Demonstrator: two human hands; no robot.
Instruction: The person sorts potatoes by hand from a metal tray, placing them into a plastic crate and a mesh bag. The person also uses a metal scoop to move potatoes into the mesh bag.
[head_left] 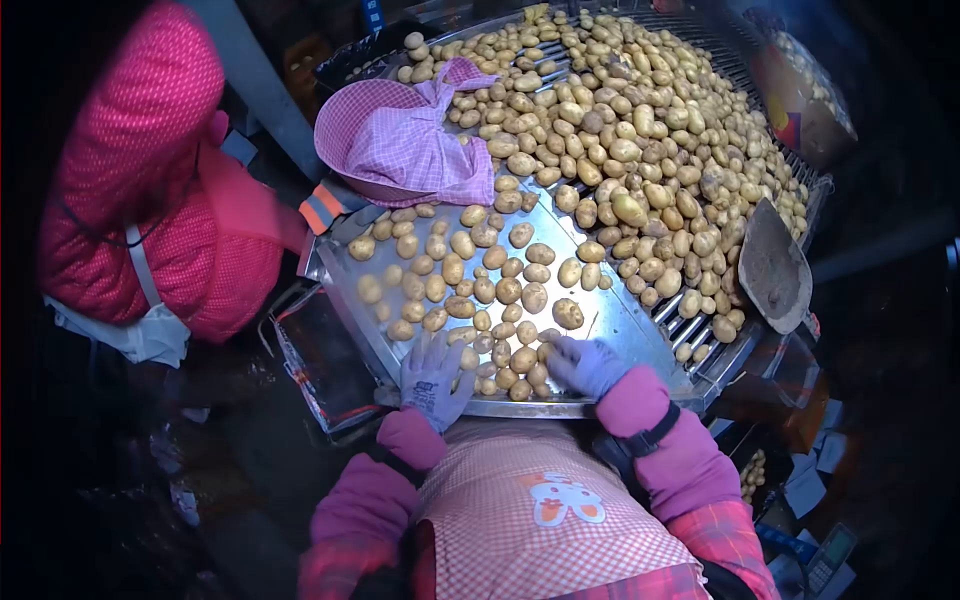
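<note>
Potatoes (pixel 508 291) lie spread over a shiny metal tray (pixel 640 345) in front of me. My left hand (pixel 434 384), in a pale grey glove, rests at the tray's near edge with its fingers apart, touching the left side of a cluster of potatoes. On the right side of that cluster is my gloved right hand (pixel 588 366), its fingers bent against the potatoes; whether they hold one is hard to make out. Several potatoes sit between the two hands.
A large potato heap (pixel 640 130) covers the slatted rack behind the tray. A grey scoop (pixel 776 265) leans at the right. A co-worker in a pink sleeve and checked cap (pixel 400 140) leans in from the upper left. A dark bin (pixel 325 355) stands left of the tray.
</note>
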